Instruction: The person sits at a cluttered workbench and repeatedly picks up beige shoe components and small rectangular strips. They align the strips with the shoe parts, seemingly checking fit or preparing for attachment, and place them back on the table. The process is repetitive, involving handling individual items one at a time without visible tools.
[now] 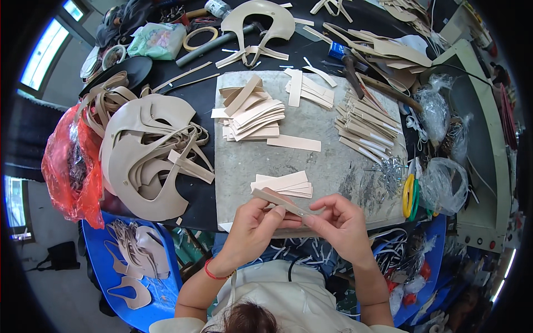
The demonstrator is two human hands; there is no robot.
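Note:
Between both hands, over the near edge of a worn grey board [311, 172], I hold a narrow beige strip [273, 197] that slants down to the right. My left hand [254, 225] is closed on its left part, thumb on top. The fingertips of my right hand [340, 222] pinch its right end. Just beyond lies a small fanned stack of pale strips [284, 183]. Farther back sit a bigger pile of strips [256, 119], a single strip [294, 143] and another pale bundle [311, 90]. Several folded strips with white ends [366, 125] lie at the right.
Curved beige cut pieces [147, 155] are stacked left, beside a red plastic bag [72, 161]. A hammer [383, 86] and clear plastic bags [444, 183] lie right, near yellow and green rings [410, 197]. Blue bins [161, 311] flank me. Another curved piece [258, 19] is at the back.

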